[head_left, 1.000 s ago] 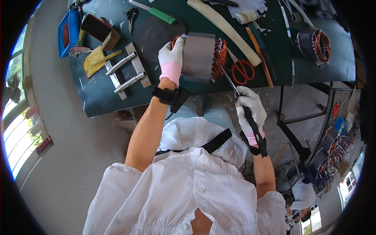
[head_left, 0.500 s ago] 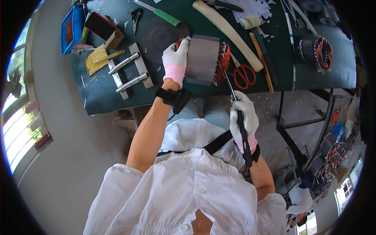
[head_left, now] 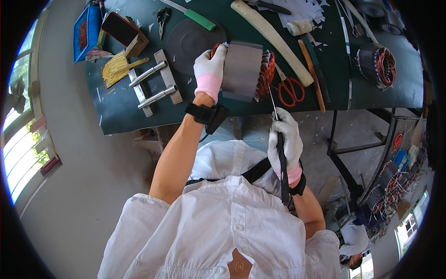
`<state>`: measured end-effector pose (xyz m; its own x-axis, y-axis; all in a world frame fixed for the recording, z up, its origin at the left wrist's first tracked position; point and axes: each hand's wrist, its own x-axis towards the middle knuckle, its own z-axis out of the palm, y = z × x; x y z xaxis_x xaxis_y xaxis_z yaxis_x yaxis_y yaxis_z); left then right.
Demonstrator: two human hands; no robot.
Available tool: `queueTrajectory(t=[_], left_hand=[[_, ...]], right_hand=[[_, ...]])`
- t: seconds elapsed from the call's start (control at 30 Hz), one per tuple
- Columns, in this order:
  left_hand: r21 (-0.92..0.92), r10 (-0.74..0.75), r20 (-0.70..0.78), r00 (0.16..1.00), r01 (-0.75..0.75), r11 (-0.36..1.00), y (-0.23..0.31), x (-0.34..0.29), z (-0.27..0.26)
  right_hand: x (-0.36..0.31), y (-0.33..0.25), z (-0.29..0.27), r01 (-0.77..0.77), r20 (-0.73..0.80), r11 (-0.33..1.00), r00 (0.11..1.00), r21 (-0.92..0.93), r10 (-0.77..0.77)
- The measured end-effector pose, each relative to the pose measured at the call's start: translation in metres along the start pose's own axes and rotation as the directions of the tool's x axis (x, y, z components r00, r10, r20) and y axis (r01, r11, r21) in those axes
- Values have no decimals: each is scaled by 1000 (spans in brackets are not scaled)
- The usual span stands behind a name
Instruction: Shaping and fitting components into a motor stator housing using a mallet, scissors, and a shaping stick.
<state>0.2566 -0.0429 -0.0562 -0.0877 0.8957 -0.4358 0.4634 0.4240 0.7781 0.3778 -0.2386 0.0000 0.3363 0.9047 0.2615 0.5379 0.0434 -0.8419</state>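
Observation:
A grey motor stator [head_left: 242,65] lies on its side on the green table near the front edge, copper windings [head_left: 265,75] showing at its right end. Gloved in white with a pink cuff, my left hand [head_left: 208,63] grips its left end, fingers partly hidden behind it. My right hand [head_left: 286,139], also gloved, is closed round a long tool with a black handle [head_left: 282,162] and a thin metal shaft [head_left: 273,102]. The shaft's tip is at the windings; whether it touches them I cannot tell. Red-handled scissors [head_left: 291,91] lie just right of the windings.
A metal frame with two bars [head_left: 153,74], a round dark disc [head_left: 195,44] and a green-handled knife [head_left: 200,19] lie left of and behind the stator. Beyond the scissors are a pale curved bar [head_left: 274,39], a mallet [head_left: 299,27] and another stator [head_left: 376,65].
My right hand has shifted slightly left and down with the tool, its handle now more upright. My left hand and the stator look nearly unmoved.

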Motion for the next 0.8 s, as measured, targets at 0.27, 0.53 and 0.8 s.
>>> queueTrajectory(t=[0.27, 0.53, 0.8], left_hand=[[18, 6, -8, 1000, -6, 1000, 4, -2, 2], [15, 26, -22, 999, -26, 1000, 2, -3, 0], [13, 18, -17, 1000, -17, 1000, 5, -2, 3]], right_hand=[[-1, 0, 1, -30, 2, 999, 1000, 23, 30], [0, 23, -13, -168, 24, 887, 984, 430, 175], [-18, 37, -3, 11, -41, 955, 999, 297, 1]])
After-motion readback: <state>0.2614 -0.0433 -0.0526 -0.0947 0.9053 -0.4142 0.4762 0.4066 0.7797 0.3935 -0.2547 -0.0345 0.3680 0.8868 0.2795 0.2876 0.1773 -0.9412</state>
